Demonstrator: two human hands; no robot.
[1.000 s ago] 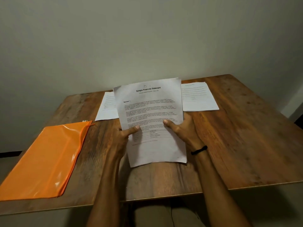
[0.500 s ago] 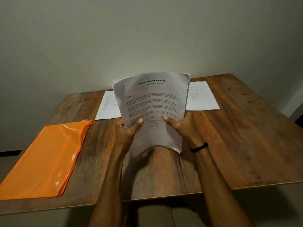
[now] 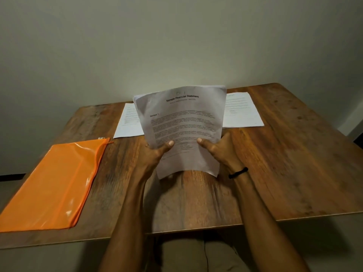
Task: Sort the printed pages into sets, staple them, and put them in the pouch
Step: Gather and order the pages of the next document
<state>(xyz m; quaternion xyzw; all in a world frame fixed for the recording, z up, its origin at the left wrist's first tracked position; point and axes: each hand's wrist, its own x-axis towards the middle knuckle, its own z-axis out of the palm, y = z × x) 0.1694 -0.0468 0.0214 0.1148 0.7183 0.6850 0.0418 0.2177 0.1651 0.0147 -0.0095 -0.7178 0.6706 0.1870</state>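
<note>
A second ago the stack (image 3: 182,130) leaned back lower over the bench (image 3: 294,163). Now it stands nearly upright between the hands, its lower edge curling towards the person. It has hardly changed in the last half second. The grip matches the earlier one. The left hand (image 3: 155,156) pinches the stack's lower left part, thumb on the printed front and fingers hidden behind. The right hand (image 3: 220,150) pinches the lower right part the same way. A black band (image 3: 238,172) sits on the right wrist.

There is one held stack, and how many pages it has cannot be told. Two more papers lie flat on the bench beyond the hands. The left paper (image 3: 127,122) is past the left hand and the right paper (image 3: 241,110) past the right, both partly hidden by the stack. Whether each is one sheet or several cannot be told. One orange pouch (image 3: 59,183) lies flat, well apart to the left of the left hand.
</note>
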